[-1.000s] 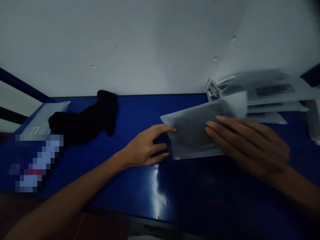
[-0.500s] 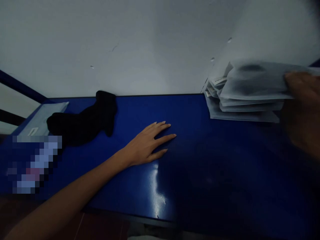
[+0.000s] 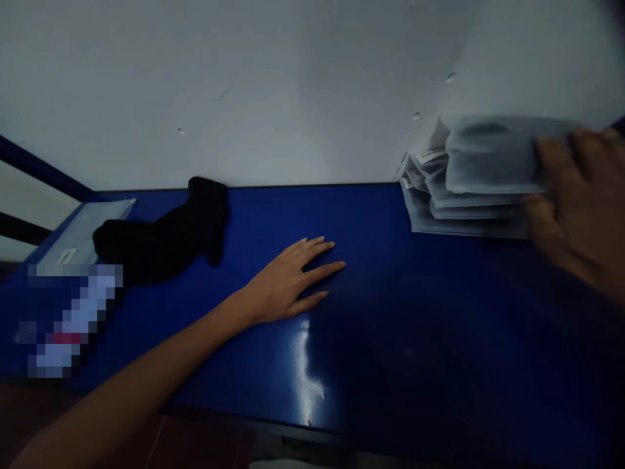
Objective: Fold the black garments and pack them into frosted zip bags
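My left hand (image 3: 286, 280) lies flat on the shiny blue tabletop (image 3: 312, 208), fingers spread and holding nothing. At the far right, several frosted plastic bags (image 3: 493, 156) with small white labels are stacked against the wall. My right hand (image 3: 583, 202) is at the right end of this stack. Its fingers lie over the top bag and its thumb is at the front edge, gripping it. Dark contents show faintly through the plastic. To the left of my left hand lies a crumpled black cloth item (image 3: 166, 241); its exact kind cannot be made out.
Another frosted plastic bag (image 3: 83, 228) with a white label lies at the table's left end, partly under the black cloth. A pixelated patch (image 3: 73, 326) hides something in front of it. A pale wall (image 3: 293, 91) rises behind the table. Dark blue bars (image 3: 43, 166) stand at left.
My right hand has moved left, further over the stack, and the top bag's right end has settled down onto it. My left hand has stayed in place.
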The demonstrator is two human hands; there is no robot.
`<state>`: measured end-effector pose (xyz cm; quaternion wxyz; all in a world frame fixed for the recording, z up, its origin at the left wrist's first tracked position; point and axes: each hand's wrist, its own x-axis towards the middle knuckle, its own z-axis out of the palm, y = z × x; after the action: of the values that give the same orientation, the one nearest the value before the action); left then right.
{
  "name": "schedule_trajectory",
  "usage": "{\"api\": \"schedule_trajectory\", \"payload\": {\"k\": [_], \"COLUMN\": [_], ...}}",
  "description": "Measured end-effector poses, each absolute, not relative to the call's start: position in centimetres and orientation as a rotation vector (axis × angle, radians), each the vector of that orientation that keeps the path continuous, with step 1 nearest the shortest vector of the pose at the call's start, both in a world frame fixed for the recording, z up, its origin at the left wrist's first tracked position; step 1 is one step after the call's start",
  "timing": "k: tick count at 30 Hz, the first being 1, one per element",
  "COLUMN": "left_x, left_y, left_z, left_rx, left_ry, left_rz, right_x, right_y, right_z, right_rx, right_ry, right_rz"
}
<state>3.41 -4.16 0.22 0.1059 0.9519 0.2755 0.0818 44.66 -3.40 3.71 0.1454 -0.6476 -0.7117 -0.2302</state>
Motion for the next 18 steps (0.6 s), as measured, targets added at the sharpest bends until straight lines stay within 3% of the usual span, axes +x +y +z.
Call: {"api": "schedule_trajectory", "payload": {"k": [7, 11, 14, 18], "left_x": [3.2, 3.3, 3.4, 3.4], "left_y": [-4.2, -4.2, -4.2, -4.2], "left_z": [0.1, 0.1, 0.1, 0.0], "left_rx": [2.807, 2.792, 2.772, 2.767], "left_ry": [0.814, 0.818, 0.823, 0.816], "left_rz": [0.241, 0.252, 0.26, 0.264], "right_x": [41.0, 36.8, 35.4, 35.6], "right_y": [-4.4, -5.9, -6.6, -6.7], "right_z": [2.7, 0.3, -1.5, -2.3], "right_rx": [-1.318, -0.978, -0.996, -1.022], "right_ry": [-2.169, -2.547, -2.661, -2.683], "right_rz": [-0.66, -0.314, -0.028, 0.058]}}
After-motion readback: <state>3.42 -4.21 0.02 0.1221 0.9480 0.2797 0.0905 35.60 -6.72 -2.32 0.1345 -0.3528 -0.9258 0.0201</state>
